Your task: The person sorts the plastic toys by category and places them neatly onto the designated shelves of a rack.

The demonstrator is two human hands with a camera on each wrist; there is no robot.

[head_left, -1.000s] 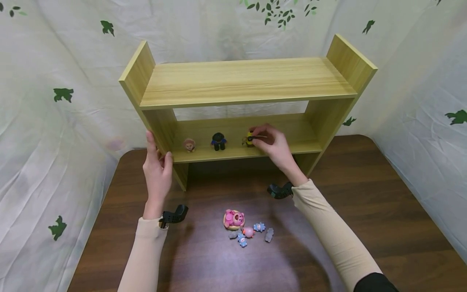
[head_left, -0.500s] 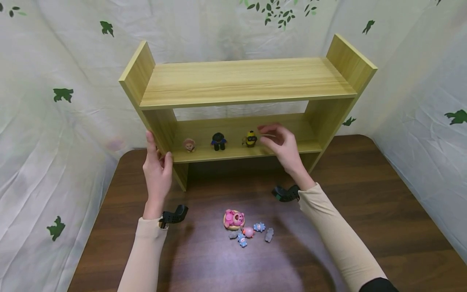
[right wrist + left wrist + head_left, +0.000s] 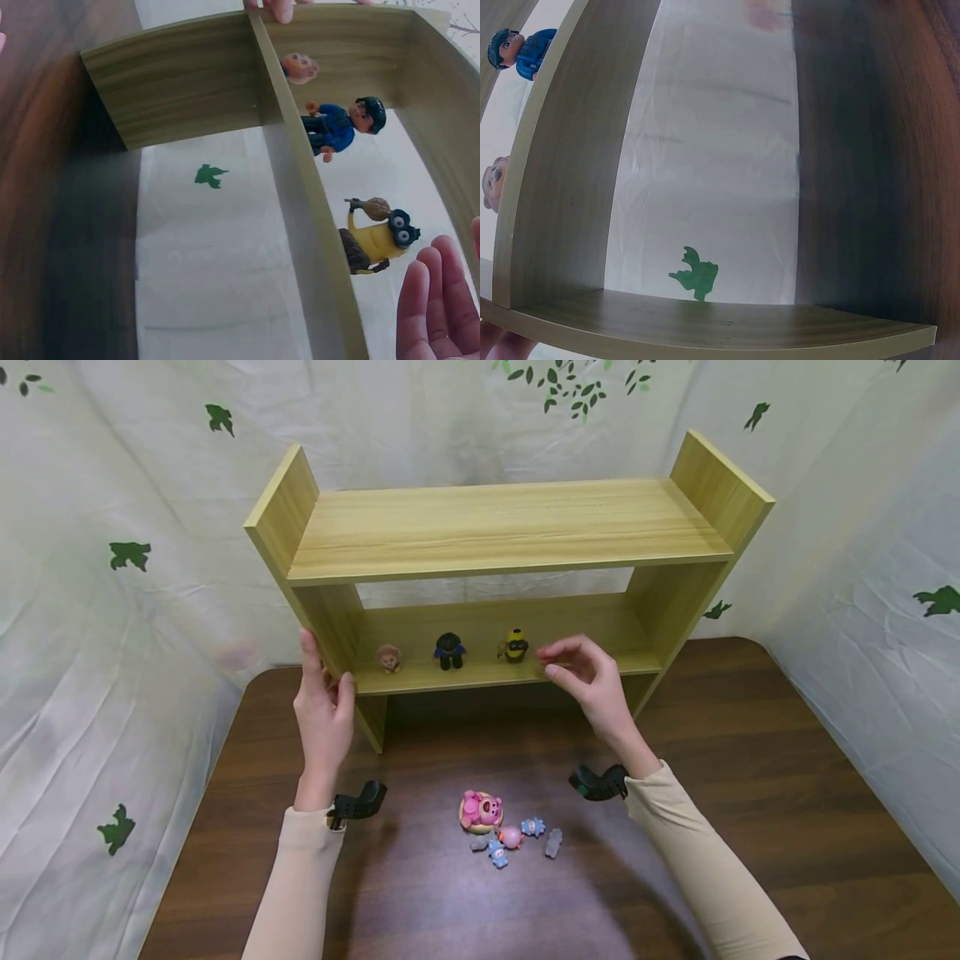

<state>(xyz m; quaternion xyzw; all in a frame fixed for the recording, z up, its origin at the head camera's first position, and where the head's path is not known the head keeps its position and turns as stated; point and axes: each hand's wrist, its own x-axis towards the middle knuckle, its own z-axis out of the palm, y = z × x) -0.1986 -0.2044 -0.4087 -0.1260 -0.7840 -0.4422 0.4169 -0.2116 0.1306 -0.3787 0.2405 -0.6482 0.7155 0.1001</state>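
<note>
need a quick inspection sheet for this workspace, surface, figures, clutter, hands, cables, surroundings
surface: dark wooden table, bearing a pale wooden shelf
job's things: yellow figure upright on the shelf's lower board; beside it, in a row, a blue-clad figure and a small pinkish figure
clutter: loose group on the table in front of the shelf, with a pink bear figure, two small blue figures, a round pink figure and two grey pieces
hands: left hand holds the shelf's left side; right hand beside the yellow figure, holding nothing
cables: nothing seen
surroundings: pale cloth backdrop with green leaf shapes
</note>
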